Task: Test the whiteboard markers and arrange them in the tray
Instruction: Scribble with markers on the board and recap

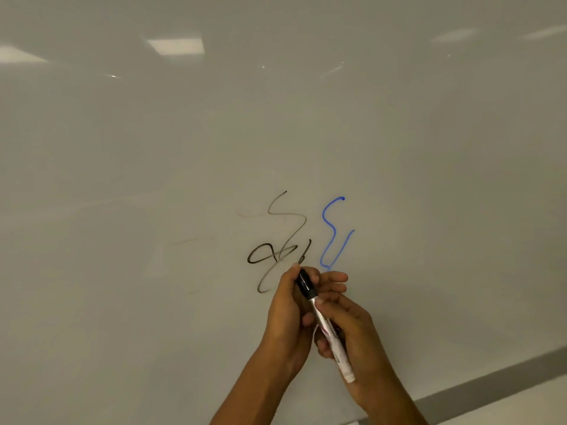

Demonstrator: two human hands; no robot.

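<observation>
Two hands on one marker [325,320] at the whiteboard [153,179]: left hand [291,311] pinches its black cap [305,283], right hand [346,329] wraps the barrel. Light, stiff, smooth; hold mid-barrel.

The marker [325,323] has a white barrel with some red print and a black cap [304,283] on its upper end. It slants up and to the left, cap end close against the whiteboard [153,179], butt end pointing down and right. The left hand [291,314] wraps the cap end; the right hand [346,329] grips the barrel. Just above it on the board are black scribbles [276,250] and a blue squiggle [334,234].
</observation>
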